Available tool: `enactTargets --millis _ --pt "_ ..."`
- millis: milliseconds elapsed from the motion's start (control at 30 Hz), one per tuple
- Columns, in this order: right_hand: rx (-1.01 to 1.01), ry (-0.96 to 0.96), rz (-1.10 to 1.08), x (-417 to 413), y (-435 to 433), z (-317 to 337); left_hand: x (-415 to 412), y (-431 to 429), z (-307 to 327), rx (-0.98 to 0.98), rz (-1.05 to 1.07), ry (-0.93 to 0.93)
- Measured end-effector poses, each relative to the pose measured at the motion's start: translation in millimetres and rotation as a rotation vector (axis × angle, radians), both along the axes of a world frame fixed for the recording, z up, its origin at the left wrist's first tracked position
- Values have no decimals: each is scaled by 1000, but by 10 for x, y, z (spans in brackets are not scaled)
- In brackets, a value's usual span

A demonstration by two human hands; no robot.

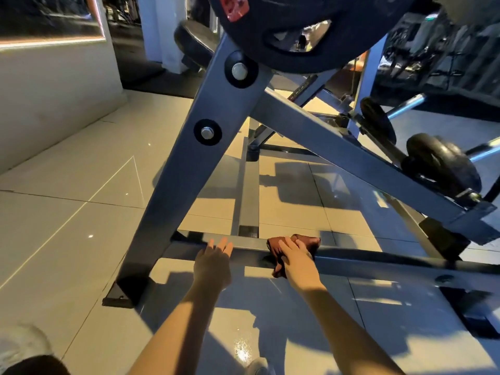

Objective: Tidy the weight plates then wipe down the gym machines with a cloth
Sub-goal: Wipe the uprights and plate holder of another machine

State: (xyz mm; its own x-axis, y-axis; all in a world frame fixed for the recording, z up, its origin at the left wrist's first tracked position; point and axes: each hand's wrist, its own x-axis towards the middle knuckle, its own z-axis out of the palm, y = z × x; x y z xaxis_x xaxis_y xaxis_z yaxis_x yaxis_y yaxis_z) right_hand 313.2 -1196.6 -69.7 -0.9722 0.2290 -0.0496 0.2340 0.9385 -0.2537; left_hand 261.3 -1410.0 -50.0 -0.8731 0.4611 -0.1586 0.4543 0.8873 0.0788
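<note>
Well, over on the left stood a pale wall (54, 90), and the tiled floor (67, 226) ran from it toward the machine. The machine's slanted leg (173, 190), with two big bolts through it, came down to a dark rubber foot (121, 293) near the person.

Just right of that leg, the left hand (213, 259) rested on the low crossbar (249, 242), fingers straight and apart, gripping nothing. It looked to me like a steadying hand.

A little farther right on the same bar lay the cloth (311, 240), a dark reddish rag bunched on top, one fold hanging down the near side. The right hand (295, 255) pressed it against the steel with fingers laid fairly flat over it; the thumb was hidden from me. The two hands were near each other but not touching.

I judged the cloth soft and light, apt to crumple and slide under the palm, so it wanted firm flat pressure, or a pinch on that loose fold. The bar was stiff and smooth and would not give.

Overhead hung a large black weight plate (297, 55) with a red label. Far to the right, smaller plates (443, 163) sat on their pegs. Those would be heavy and rigid, best taken by the rim with both hands.
</note>
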Motion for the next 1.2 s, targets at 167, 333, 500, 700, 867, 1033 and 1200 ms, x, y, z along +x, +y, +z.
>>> enactTargets --millis 167,333,500,700,867,1033,1200 --pt "-25 5 50 22 78 43 -38 9 -18 0 10 -20" --pt "-13 61 -33 3 -28 -49 -92 -22 -56 6 -41 -27" --pt "-31 91 -20 5 -9 -60 -91 64 -32 -40 -22 0" --pt "-56 86 43 16 89 -94 -33 165 -84 6 -6 29" --pt "-73 75 80 51 198 3 175 425 -55 64 -89 22" --pt "22 78 -182 58 433 -19 224 477 -48 75 -56 26" --pt "21 157 72 74 107 -155 210 509 -179 143 -115 140"
